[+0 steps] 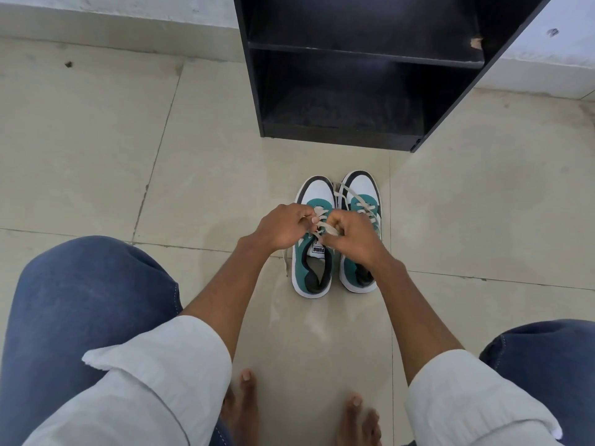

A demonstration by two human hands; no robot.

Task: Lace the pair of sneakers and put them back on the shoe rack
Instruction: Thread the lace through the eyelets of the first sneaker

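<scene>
Head view: laces [323, 227] of left sneaker [313, 249] are pinched by closed fingers of left hand [283, 227] and right hand [352, 239]. Right sneaker [362, 201] is set just beside, near shoe rack [363, 72].

Two teal-and-white sneakers [336, 233] stand side by side on the tiled floor before the black shoe rack [370, 69].

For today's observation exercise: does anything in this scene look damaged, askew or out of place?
Yes. The black shoe rack has a chipped spot on its upper shelf's front edge, pale material showing through. Also, a loose lace end trails onto the floor beside the left sneaker.
</scene>
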